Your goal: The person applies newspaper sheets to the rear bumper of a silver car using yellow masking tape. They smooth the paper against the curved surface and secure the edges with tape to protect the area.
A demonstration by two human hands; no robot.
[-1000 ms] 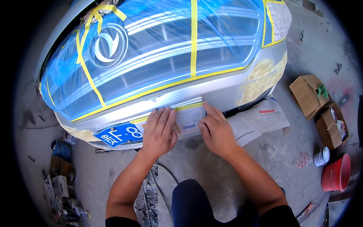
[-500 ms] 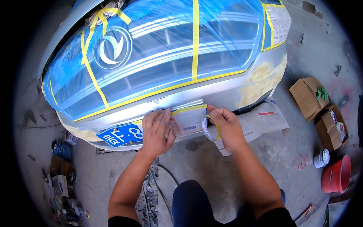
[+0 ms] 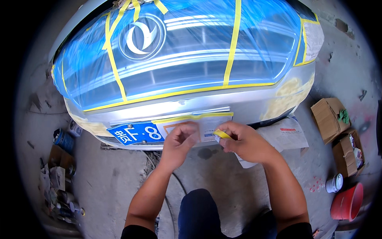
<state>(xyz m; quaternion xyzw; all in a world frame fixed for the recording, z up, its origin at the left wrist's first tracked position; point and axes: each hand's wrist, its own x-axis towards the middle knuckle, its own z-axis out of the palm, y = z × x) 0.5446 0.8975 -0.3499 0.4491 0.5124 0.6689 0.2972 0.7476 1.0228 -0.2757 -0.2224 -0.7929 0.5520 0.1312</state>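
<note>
In front of the car bumper point(image 3: 199, 104), my right hand point(image 3: 250, 144) grips a roll of yellow masking tape point(image 3: 221, 134) between thumb and fingers. My left hand point(image 3: 179, 144) is lifted off the bumper, fingers loosely curled and slightly blurred, with no object visible in it. Behind both hands, a printed paper sheet point(image 3: 211, 122) covers part of the blue license plate point(image 3: 137, 133). A strip of yellow tape point(image 3: 179, 118) runs along the sheet's upper edge. The plate's left part stays uncovered.
Blue plastic film point(image 3: 191, 69), edged with yellow tape, covers the car's rear. Another paper sheet point(image 3: 284, 133) hangs below the bumper on the right. Cardboard boxes point(image 3: 328, 119), a can point(image 3: 334, 183) and a red bucket point(image 3: 346, 203) stand right. A hose point(image 3: 169, 207) crosses the floor.
My left hand has come off the paper and moved slightly right. The tape roll has turned in my right hand, which is lower. The whole view has shifted.
</note>
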